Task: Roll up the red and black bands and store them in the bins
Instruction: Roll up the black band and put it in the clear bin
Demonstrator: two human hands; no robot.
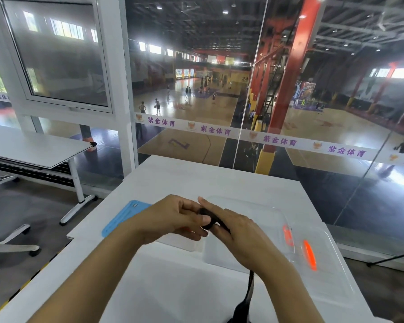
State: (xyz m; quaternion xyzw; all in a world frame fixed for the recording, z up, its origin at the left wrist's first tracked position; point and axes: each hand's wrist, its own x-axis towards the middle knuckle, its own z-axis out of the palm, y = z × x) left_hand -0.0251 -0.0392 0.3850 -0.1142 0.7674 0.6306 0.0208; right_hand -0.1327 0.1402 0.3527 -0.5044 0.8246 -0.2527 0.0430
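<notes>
Both hands meet above the white table (173, 287), gripping a black band (208, 221) that is partly wound into a small roll between the fingers. My left hand (173, 217) pinches the roll from the left; my right hand (236, 231) holds it from the right. The band's loose tail (248, 292) hangs down under my right wrist toward the bottom edge. A clear bin (250, 206) lies just behind the hands. A second clear bin (329, 271) sits to the right, and each shows an orange-red clip. No red band can be made out.
A blue flat lid or mat (121, 217) lies on the table left of the hands. A glass wall stands right behind the table. Another white table (33, 148) and office chairs (7, 241) are on the left.
</notes>
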